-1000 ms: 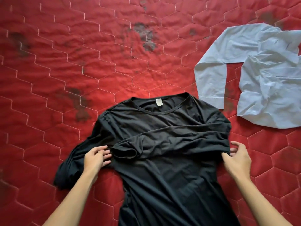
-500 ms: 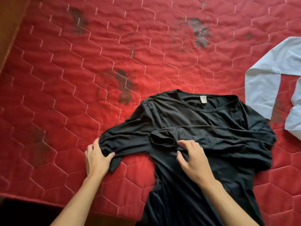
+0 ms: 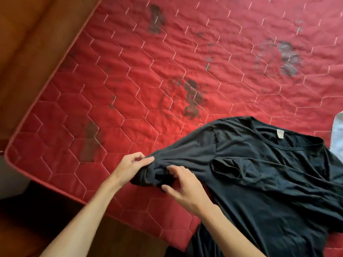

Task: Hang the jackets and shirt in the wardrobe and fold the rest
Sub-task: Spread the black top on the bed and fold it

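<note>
A black top (image 3: 269,182) lies flat on a red quilted mattress (image 3: 167,75), filling the view from three o'clock round to five o'clock. Its neck opening points toward one o'clock, and a small white label (image 3: 335,139) shows inside the collar. One sleeve (image 3: 185,156) stretches out from the shoulder toward nine o'clock and ends in a bunched wad near the middle of the view. The other sleeve is folded across the chest, its open cuff (image 3: 225,168) lying on the body of the top.

The left hand (image 3: 132,167) pinches the bunched sleeve end between thumb and forefinger on its nine o'clock side. The right hand (image 3: 185,190) is just beside it at three o'clock, fingers bent over the same wad and thumb below it, gripping the fabric. The two hands are close together but not touching.

A sliver of a white shirt (image 3: 338,132) shows at the three o'clock edge, near the top. Brown wooden floor (image 3: 27,43) runs along the mattress from seven to eleven o'clock.
</note>
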Available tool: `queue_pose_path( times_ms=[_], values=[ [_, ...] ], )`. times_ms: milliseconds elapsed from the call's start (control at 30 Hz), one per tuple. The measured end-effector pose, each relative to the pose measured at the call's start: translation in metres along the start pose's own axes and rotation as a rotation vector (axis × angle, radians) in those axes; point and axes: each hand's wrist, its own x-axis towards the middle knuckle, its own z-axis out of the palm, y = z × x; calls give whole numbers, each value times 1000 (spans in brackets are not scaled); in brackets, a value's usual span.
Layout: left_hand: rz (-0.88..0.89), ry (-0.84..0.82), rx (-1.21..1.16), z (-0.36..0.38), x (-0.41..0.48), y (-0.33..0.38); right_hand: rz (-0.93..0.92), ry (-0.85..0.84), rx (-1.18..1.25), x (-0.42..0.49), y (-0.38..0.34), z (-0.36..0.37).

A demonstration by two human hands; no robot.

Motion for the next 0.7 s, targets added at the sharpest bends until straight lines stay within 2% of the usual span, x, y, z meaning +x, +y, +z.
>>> queue_pose_path(
  times_ms=[67, 167, 267, 333, 467, 700],
  values=[
    [-72, -148, 36, -10, -6, 9, 40, -102, 47, 9, -15, 7],
    [-228, -305, 108, -30, -12, 11, 108, -137, 61, 16, -31, 19],
    [-258, -231, 345, -56, -17, 9, 175, -124, 8, 19, -37, 28],
    [-245, -205, 414, -76, -20, 6, 218, -137, -52, 21, -34, 32],
    [-234, -146, 439, -106, -27, 2, 284, -219, -195, 22, -27, 34],
    [-290, -47, 452, -138, -35, 4, 337, -263, -296, 22, -19, 28]
  ],
)
